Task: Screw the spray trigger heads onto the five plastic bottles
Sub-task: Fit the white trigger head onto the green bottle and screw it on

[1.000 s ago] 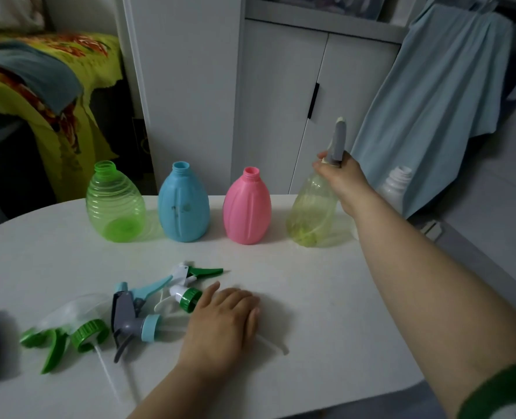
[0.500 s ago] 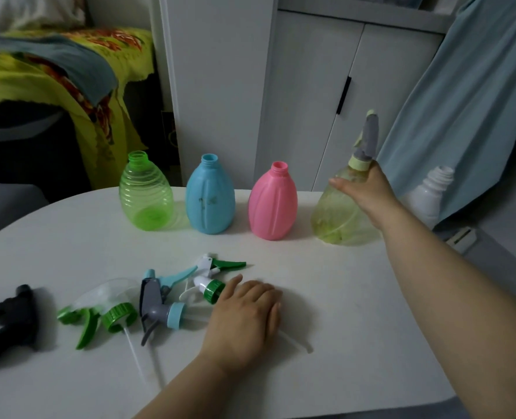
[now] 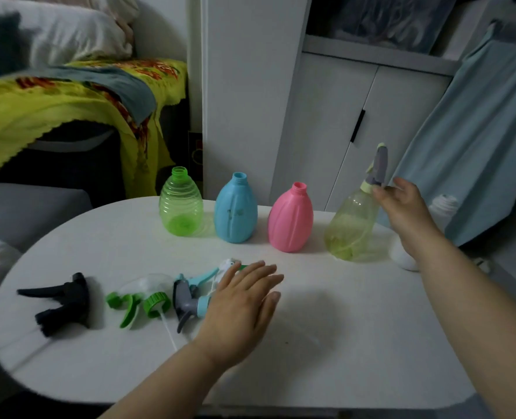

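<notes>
Counter (image 3: 341, 343), white, round-edged. We list left to right.

Near row, loose trigger heads, all lying down:
- Black head (image 3: 60, 303), set apart from the others.
- Green head (image 3: 138, 300), clear body with a green collar and lever.
- Grey head (image 3: 187, 300), blue collar, just beside the green one.
- White head (image 3: 229, 264), mostly hidden under our left hand.

Left hand (image 3: 241, 306): fingers straight, palm down over the white head and the grey head's collar, gripping nothing. We cannot tell whether it rests on them or hovers.

Far row, bottles upright:
- Green bottle (image 3: 180, 207), blue bottle (image 3: 235, 210) and pink bottle (image 3: 290, 219), all with bare necks.
- Yellow bottle (image 3: 352, 228), with a fitted head (image 3: 377, 164) on its neck. We cannot tell how tight it is.

Right hand (image 3: 402, 207): wide, fingers spread, just beside the yellow bottle's collar, holding nothing.

White bottle (image 3: 443, 207): farthest right, bare neck, partly behind our right forearm.

Step in hand, as we judge it: one bottle of five is capped and the next head is being chosen. The next move calls for the left hand to close on one head and lift its dip tube free. The right hand must steady a bare bottle while the tube goes in and the collar is turned.
</notes>
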Demonstrator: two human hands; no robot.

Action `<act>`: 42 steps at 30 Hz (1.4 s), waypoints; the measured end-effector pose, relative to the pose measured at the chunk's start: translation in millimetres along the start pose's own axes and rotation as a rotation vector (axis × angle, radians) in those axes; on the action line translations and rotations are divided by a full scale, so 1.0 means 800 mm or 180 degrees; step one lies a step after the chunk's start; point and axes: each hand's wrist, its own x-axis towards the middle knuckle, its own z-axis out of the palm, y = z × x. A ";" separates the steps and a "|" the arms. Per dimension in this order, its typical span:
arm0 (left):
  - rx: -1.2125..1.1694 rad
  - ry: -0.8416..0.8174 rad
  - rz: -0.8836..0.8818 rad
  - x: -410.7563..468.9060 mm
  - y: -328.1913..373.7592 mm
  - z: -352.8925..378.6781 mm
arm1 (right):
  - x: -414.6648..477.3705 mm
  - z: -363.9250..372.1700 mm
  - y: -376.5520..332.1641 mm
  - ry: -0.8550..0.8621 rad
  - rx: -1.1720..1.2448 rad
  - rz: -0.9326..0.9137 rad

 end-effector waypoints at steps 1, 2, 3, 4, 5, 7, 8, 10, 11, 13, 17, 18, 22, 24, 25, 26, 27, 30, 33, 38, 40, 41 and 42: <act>0.0109 0.0056 0.0042 -0.008 -0.005 -0.010 | -0.009 0.000 -0.006 0.0136 -0.0007 0.0017; 0.0226 0.0119 0.0066 -0.018 -0.012 -0.020 | -0.018 0.001 -0.011 0.0229 -0.0016 0.0032; 0.0347 0.0152 0.0057 -0.028 -0.020 -0.029 | -0.027 0.004 -0.017 0.0239 -0.0054 0.0041; 0.0483 0.0148 0.0038 -0.040 -0.029 -0.036 | -0.036 0.009 -0.023 0.0138 -0.0134 0.0050; 0.0622 0.0117 0.0000 -0.052 -0.039 -0.042 | -0.045 0.015 -0.028 -0.0065 -0.0259 0.0066; 0.0830 0.0063 -0.0121 -0.075 -0.054 -0.048 | -0.065 0.035 -0.037 -0.0678 -0.0576 0.0126; 0.0876 0.0035 -0.0191 -0.084 -0.060 -0.049 | -0.077 0.047 -0.041 -0.1027 -0.0781 0.0119; 0.0922 -0.0006 -0.0296 -0.096 -0.067 -0.050 | -0.096 0.076 -0.044 -0.1683 -0.1242 0.0020; 0.0963 -0.0046 -0.0338 -0.100 -0.069 -0.049 | -0.104 0.091 -0.043 -0.1953 -0.1435 0.0007; 0.1068 -0.0140 -0.0380 -0.103 -0.070 -0.047 | -0.121 0.122 -0.042 -0.2319 -0.1785 0.0057; 0.1082 -0.0186 -0.0444 -0.103 -0.073 -0.046 | -0.142 0.173 -0.033 -0.2431 -0.2352 0.0108; 0.1060 -0.0177 -0.0450 -0.104 -0.075 -0.045 | -0.146 0.181 -0.031 -0.2416 -0.2442 0.0147; 0.1005 -0.0201 -0.0435 -0.104 -0.079 -0.045 | -0.158 0.205 -0.024 -0.2539 -0.2538 0.0092; 0.0973 -0.0216 -0.0425 -0.103 -0.080 -0.044 | -0.161 0.210 -0.025 -0.2535 -0.2621 0.0037; 0.0951 -0.0217 -0.0429 -0.104 -0.080 -0.044 | -0.162 0.211 -0.025 -0.2580 -0.2692 -0.0017; 0.0927 -0.0221 -0.0442 -0.103 -0.081 -0.044 | -0.162 0.213 -0.025 -0.2645 -0.2741 -0.0084; 0.0906 -0.0223 -0.0454 -0.103 -0.081 -0.043 | -0.162 0.215 -0.023 -0.2654 -0.2757 -0.0097; 0.0900 -0.0238 -0.0469 -0.103 -0.082 -0.042 | -0.162 0.213 -0.023 -0.2457 -0.2666 0.0039; 0.0922 -0.0281 -0.0487 -0.103 -0.082 -0.042 | -0.157 0.208 -0.019 -0.2459 -0.2522 0.0053; 0.0850 -0.0331 -0.0516 -0.103 -0.080 -0.044 | -0.147 0.191 -0.031 -0.2321 -0.1545 0.0270; 0.0830 -0.0353 -0.0530 -0.103 -0.079 -0.045 | -0.143 0.182 -0.037 -0.2371 -0.1016 0.0347; 0.0810 -0.0361 -0.0537 -0.103 -0.078 -0.045 | -0.140 0.177 -0.040 -0.2379 -0.0722 0.0387; 0.0793 -0.0361 -0.0538 -0.103 -0.078 -0.045 | -0.138 0.172 -0.043 -0.2379 -0.0420 0.0439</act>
